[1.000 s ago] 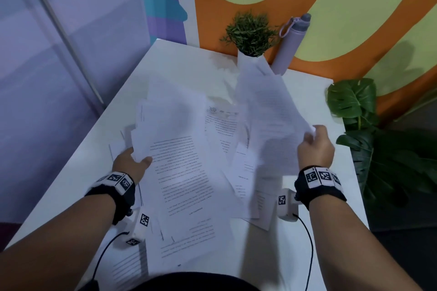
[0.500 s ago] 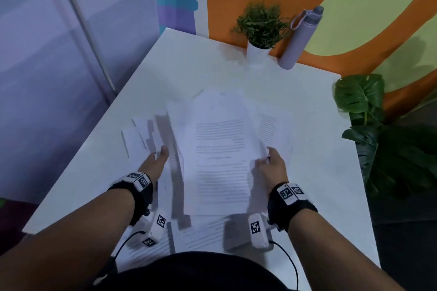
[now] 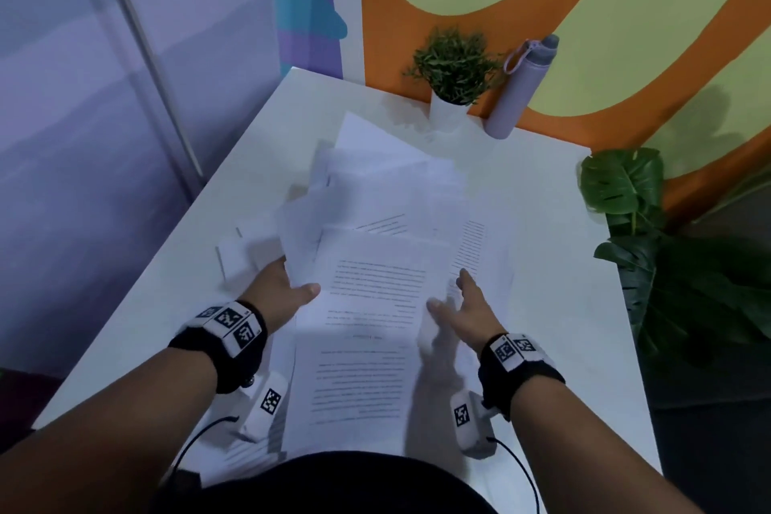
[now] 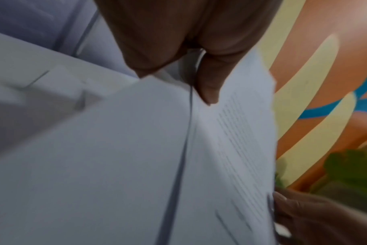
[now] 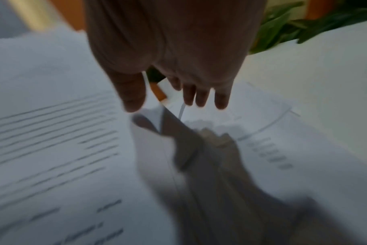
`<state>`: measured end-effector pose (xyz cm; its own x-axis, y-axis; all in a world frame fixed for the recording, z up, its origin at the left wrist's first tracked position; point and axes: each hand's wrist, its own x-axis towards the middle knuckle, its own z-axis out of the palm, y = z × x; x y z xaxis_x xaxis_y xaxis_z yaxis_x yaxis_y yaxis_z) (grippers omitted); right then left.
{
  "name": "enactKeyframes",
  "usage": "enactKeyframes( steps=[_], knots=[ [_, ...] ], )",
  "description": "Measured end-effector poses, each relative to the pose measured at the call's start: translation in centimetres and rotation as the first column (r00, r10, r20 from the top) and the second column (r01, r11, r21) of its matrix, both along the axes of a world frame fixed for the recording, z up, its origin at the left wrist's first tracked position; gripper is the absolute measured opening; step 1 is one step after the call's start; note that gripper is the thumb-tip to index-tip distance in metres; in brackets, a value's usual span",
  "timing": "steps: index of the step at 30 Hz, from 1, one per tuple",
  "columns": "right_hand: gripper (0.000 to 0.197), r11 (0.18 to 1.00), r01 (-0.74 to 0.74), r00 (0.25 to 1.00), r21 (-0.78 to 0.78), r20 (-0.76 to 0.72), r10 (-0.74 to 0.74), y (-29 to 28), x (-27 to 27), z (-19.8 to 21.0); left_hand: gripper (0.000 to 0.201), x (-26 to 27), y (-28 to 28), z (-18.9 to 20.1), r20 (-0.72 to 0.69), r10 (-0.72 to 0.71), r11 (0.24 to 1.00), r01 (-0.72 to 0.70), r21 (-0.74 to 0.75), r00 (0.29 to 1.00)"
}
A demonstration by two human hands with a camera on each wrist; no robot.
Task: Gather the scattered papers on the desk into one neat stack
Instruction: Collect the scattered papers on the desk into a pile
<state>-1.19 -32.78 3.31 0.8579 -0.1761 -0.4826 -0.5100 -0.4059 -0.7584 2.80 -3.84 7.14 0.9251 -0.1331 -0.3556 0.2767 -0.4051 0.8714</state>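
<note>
The papers near the desk's front edge look light and slippery, best squared by their side edges; left hand pinches them, right hand hovers spread.

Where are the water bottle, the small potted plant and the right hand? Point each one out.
water bottle (image 3: 515,94): head view, on the middle of its lilac body.
small potted plant (image 3: 455,65): head view, on its green foliage.
right hand (image 3: 469,311): head view, on the back of the hand, over the papers.
</note>
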Motion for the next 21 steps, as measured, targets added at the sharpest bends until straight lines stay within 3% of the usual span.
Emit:
enactKeyframes(
  steps=[3,5,7,10,12,13,14,16,19,21],
  knots=[
    [0.088,0.951,0.093,0.993,0.294,0.037,-0.109,-0.6,1.0,2.1,0.030,0.4,0.2,2.3,0.039,-0.006,0.996,0.009,-0.084,0.999],
    [0.089,0.916,0.153,0.978,0.370,0.077,-0.194,-0.7,1.9,3.1,0.026,0.8,-0.2,4.0,0.101,-0.037,0.995,0.046,-0.087,0.994],
    [0.091,0.905,0.211,0.962,0.368,0.086,-0.260,-0.5,2.7,3.7,0.028,1.6,-0.6,5.7,0.187,-0.095,0.995,0.091,0.029,0.978],
    [0.086,0.953,0.246,0.951,0.175,0.145,-0.272,0.6,2.7,4.5,0.024,2.7,-1.2,7.4,0.327,-0.292,0.891,0.130,0.436,0.899],
    [0.088,0.970,0.235,0.923,-0.064,0.328,-0.202,1.6,2.1,5.4,0.016,2.8,-1.7,8.0,0.399,-0.429,0.767,0.094,0.634,0.810],
    [0.088,0.940,0.253,0.877,-0.228,0.464,-0.123,2.1,1.9,6.0,0.016,2.7,-2.0,8.2,0.407,-0.482,0.712,0.077,0.697,0.776],
    [0.088,0.882,0.268,0.818,-0.387,0.576,0.005,2.8,1.6,7.1,0.017,2.6,-2.3,8.5,0.406,-0.530,0.660,0.062,0.749,0.745],
    [0.091,0.755,0.248,0.728,-0.607,0.631,0.269,4.5,1.2,9.3,0.019,2.3,-3.1,9.1,0.390,-0.611,0.560,0.028,0.828,0.688],
    [0.084,0.581,0.194,0.646,-0.790,0.549,0.530,7.1,0.5,12.7,0.020,1.8,-4.0,10.0,0.399,-0.662,0.480,-0.050,0.876,0.634],
    [0.064,0.465,0.166,0.629,-0.870,0.456,0.630,8.2,0.5,13.6,0.014,1.4,-4.6,10.5,0.426,-0.691,0.471,-0.083,0.878,0.584]
  ],
)
